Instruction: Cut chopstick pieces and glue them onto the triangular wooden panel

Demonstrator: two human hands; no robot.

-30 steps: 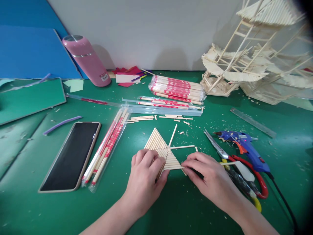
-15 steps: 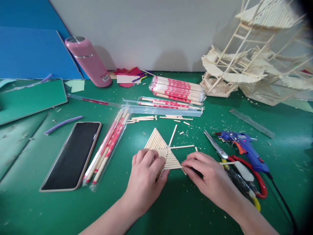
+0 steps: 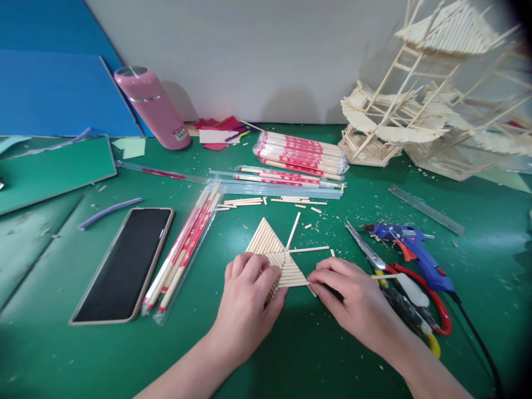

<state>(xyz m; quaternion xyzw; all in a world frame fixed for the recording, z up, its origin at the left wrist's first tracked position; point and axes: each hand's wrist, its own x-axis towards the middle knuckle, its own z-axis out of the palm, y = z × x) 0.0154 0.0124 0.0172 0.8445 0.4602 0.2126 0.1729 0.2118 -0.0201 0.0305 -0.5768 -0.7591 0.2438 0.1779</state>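
Here, left hand (image 3: pixel 248 285) holds stick panel (image 3: pixel 265 237); right hand (image 3: pixel 352 288) pinches 1 corner

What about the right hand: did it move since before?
No, not noticeably: the right hand keeps its place against the scissors lying beside it.

Soft light, faint shadow beside pink bottle (image 3: pixel 154 113), pale glare on green tabletop (image 3: pixel 490 249), blackened upper-right corner
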